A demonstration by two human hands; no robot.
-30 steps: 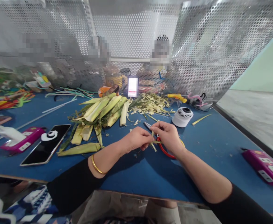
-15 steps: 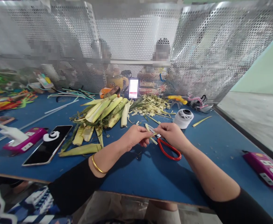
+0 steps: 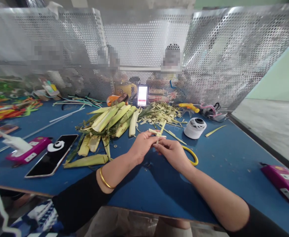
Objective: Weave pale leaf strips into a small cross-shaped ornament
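Pale leaf strips point(image 3: 158, 134), crossed over one another in a small star-like piece, are pinched between both hands above the blue table point(image 3: 144, 191). My left hand point(image 3: 142, 144) grips them from the left with thumb and forefinger, a gold bangle on its wrist. From below and the right, my right hand point(image 3: 170, 150) has its fingertips closed on the lower end of the piece. A yellow looped handle point(image 3: 193, 155) lies behind my right hand, which hides what it belongs to. Left of the hands is a heap of long yellow-green husk-like leaves point(image 3: 115, 121).
Behind the hands are shredded leaf scraps point(image 3: 161, 113) and a white thread spool point(image 3: 195, 128). A large phone point(image 3: 52, 158) and a purple power strip point(image 3: 31, 149) lie left; another power strip point(image 3: 282, 181) is right. A perforated metal screen point(image 3: 144, 39) stands at the back.
The strips have turned in my fingers and now stick up as a crossed shape. My right hand has shifted slightly down and left. A red scissors handle showed before; now a yellow loop shows.
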